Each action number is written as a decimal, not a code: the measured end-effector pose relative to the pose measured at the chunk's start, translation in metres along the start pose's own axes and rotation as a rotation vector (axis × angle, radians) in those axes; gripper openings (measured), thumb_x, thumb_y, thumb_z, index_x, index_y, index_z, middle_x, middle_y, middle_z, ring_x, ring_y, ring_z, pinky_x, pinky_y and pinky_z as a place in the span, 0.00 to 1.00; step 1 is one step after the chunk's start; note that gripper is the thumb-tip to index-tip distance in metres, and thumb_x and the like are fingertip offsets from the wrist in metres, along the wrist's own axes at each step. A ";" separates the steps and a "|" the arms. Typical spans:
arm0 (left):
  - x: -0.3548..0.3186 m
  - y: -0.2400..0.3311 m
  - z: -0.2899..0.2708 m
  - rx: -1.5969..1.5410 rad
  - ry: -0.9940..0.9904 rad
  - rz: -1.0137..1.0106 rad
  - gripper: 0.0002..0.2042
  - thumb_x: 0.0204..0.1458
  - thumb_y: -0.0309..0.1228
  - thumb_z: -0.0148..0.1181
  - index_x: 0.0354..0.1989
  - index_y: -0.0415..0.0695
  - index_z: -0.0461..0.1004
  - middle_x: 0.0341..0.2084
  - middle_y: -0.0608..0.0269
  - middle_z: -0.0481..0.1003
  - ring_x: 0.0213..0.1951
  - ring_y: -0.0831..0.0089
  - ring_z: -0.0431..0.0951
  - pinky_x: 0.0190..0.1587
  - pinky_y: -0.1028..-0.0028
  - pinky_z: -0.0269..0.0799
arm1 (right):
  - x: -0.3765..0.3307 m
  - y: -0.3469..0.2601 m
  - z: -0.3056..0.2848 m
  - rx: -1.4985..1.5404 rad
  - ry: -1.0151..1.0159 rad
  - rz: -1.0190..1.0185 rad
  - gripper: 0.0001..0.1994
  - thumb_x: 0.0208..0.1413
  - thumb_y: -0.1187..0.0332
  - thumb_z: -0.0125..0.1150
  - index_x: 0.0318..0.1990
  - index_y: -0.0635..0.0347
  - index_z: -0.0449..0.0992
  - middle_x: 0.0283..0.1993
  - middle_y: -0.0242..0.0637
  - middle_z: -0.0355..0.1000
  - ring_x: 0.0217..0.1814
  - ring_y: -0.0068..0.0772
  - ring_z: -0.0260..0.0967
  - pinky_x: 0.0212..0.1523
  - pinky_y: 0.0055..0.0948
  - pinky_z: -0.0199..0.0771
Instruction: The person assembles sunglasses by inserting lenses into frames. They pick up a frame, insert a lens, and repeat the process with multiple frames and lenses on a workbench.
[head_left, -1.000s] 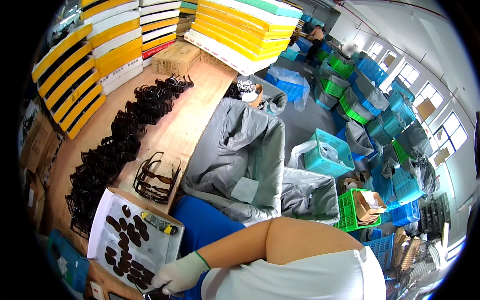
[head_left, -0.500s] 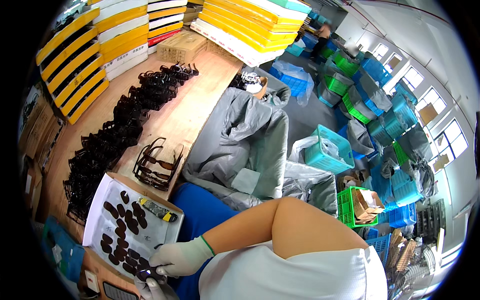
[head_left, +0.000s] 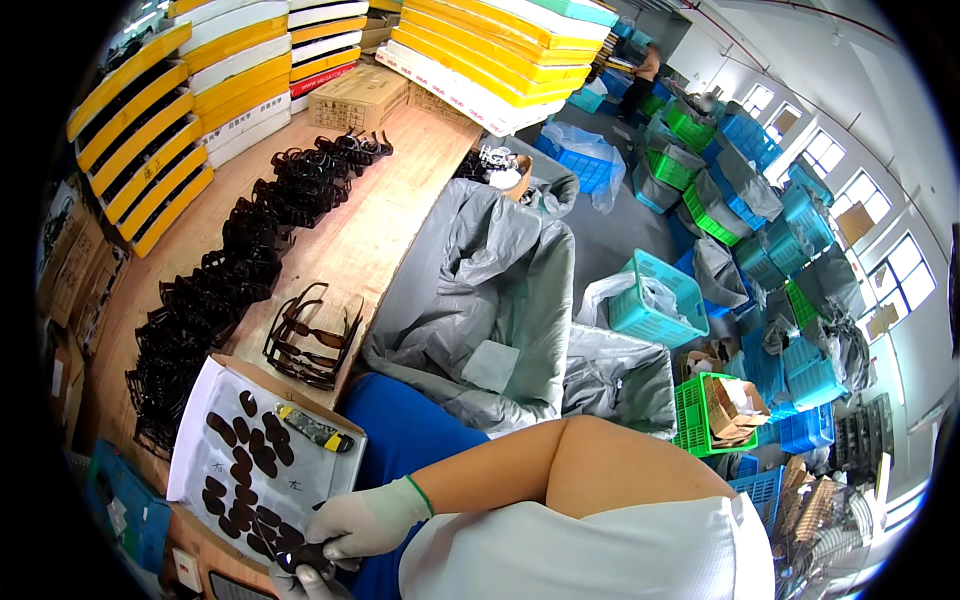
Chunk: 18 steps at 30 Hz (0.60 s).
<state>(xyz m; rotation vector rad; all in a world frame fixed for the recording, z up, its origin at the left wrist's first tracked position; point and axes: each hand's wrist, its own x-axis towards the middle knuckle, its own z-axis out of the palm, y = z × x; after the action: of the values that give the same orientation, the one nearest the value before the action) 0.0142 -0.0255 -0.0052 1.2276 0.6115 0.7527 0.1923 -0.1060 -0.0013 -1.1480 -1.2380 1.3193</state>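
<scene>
Both my hands, in white gloves, meet at the lower edge over the near corner of a shallow white box. My right hand (head_left: 365, 518) has its fingers closed on a pair of dark sunglasses (head_left: 304, 556). My left hand (head_left: 303, 584), partly cut off by the lower edge, grips the same sunglasses from below, with the thumb against a glossy dark lens. Thin dark arms seem to stick out toward the box. In the box (head_left: 190, 440), several loose dark lenses (head_left: 242, 466) lie on a pale lining beside a yellow-and-black cutter (head_left: 315, 430).
Several sunglasses (head_left: 312, 340) lie beyond the box. A long row of dark frames (head_left: 220, 270) runs along the wooden table (head_left: 350, 225). Yellow and white trays (head_left: 235, 75) are stacked behind. Right of the table stands a grey-lined bin (head_left: 480, 290); crates (head_left: 655, 300) and a person (head_left: 645, 75) are farther off.
My hands have shifted slightly, and the sunglasses have turned so that a dark lens faces up more. The box and table contents look unchanged; the view has moved a little.
</scene>
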 end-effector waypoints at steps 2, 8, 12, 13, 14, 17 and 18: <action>-0.005 -0.007 -0.011 0.064 0.010 -0.046 0.20 0.64 0.39 0.57 0.53 0.32 0.72 0.46 0.50 0.76 0.43 0.64 0.77 0.44 0.67 0.74 | 0.000 0.001 0.003 0.049 -0.004 0.070 0.08 0.63 0.74 0.48 0.41 0.66 0.74 0.28 0.42 0.73 0.30 0.35 0.74 0.34 0.33 0.72; 0.001 0.011 -0.006 0.069 0.021 0.032 0.19 0.65 0.40 0.56 0.52 0.33 0.73 0.45 0.51 0.76 0.42 0.65 0.77 0.44 0.69 0.74 | 0.001 -0.017 0.020 -0.217 0.177 -0.066 0.06 0.61 0.72 0.51 0.38 0.67 0.72 0.33 0.53 0.74 0.35 0.56 0.73 0.36 0.43 0.71; -0.002 0.002 -0.011 0.080 0.026 0.070 0.20 0.65 0.41 0.56 0.51 0.34 0.73 0.45 0.52 0.76 0.43 0.66 0.76 0.44 0.69 0.74 | 0.008 -0.005 0.025 -0.371 0.198 -0.045 0.06 0.59 0.71 0.53 0.35 0.65 0.71 0.35 0.55 0.73 0.40 0.64 0.71 0.39 0.50 0.69; -0.002 -0.001 -0.013 0.111 0.028 0.078 0.20 0.65 0.41 0.56 0.51 0.34 0.73 0.44 0.53 0.76 0.43 0.66 0.76 0.44 0.70 0.74 | 0.006 -0.005 0.025 -0.392 0.199 -0.061 0.06 0.59 0.71 0.53 0.37 0.65 0.71 0.35 0.53 0.73 0.40 0.63 0.71 0.39 0.50 0.69; -0.003 -0.004 -0.014 0.142 0.029 0.085 0.20 0.65 0.41 0.57 0.51 0.34 0.73 0.44 0.53 0.76 0.43 0.67 0.76 0.44 0.71 0.74 | 0.004 -0.005 0.024 -0.414 0.201 -0.077 0.07 0.60 0.70 0.53 0.39 0.65 0.71 0.35 0.52 0.73 0.40 0.62 0.71 0.40 0.50 0.69; -0.003 0.004 -0.004 0.116 0.024 0.107 0.18 0.65 0.39 0.57 0.50 0.34 0.73 0.42 0.54 0.76 0.41 0.68 0.76 0.41 0.73 0.74 | 0.000 -0.005 0.020 -0.361 0.190 -0.102 0.07 0.60 0.70 0.53 0.40 0.66 0.72 0.36 0.51 0.72 0.41 0.61 0.71 0.41 0.50 0.69; -0.004 0.007 -0.002 0.117 0.026 0.088 0.18 0.65 0.38 0.57 0.51 0.33 0.73 0.42 0.53 0.76 0.41 0.67 0.76 0.41 0.73 0.74 | -0.001 -0.004 0.018 -0.323 0.183 -0.108 0.07 0.60 0.70 0.53 0.40 0.66 0.72 0.36 0.51 0.72 0.42 0.60 0.71 0.42 0.49 0.69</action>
<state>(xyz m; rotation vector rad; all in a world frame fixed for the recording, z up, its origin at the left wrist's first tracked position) 0.0090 -0.0263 0.0013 1.3611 0.6330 0.8171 0.1750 -0.1088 0.0040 -1.3736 -1.3869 0.9330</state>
